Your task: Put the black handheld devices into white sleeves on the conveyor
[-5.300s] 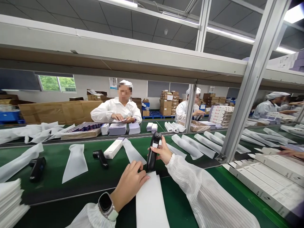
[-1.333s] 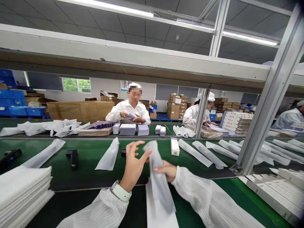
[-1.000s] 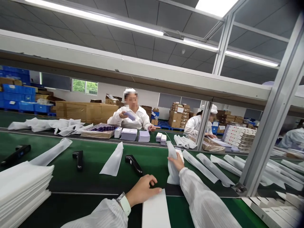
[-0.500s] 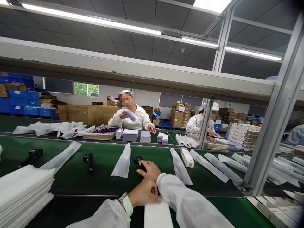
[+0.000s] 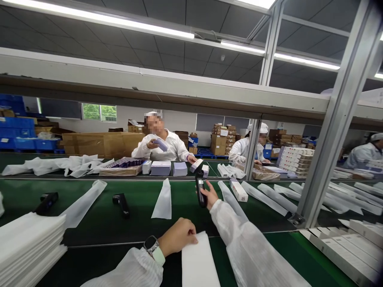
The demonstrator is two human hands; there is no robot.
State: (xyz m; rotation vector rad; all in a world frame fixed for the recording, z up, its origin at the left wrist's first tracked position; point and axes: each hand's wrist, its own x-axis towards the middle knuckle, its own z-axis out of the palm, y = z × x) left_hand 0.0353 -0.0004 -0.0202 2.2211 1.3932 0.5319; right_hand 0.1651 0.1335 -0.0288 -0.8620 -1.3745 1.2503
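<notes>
Black device (image 5: 200,188) stands upright above the belt (image 5: 134,199), gripped in the right hand (image 5: 209,195). Left hand (image 5: 178,239), fingers curled, presses on a white sleeve (image 5: 199,263).

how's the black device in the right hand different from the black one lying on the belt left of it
The black device in the right hand is lifted off the belt and stands nearly upright, held in the right hand. The black device on the belt lies flat and untouched, with no hand near it. The held one shows a small pale label on its face; I can't tell if the lying one has one. Both look like the same dark handheld unit.
</notes>
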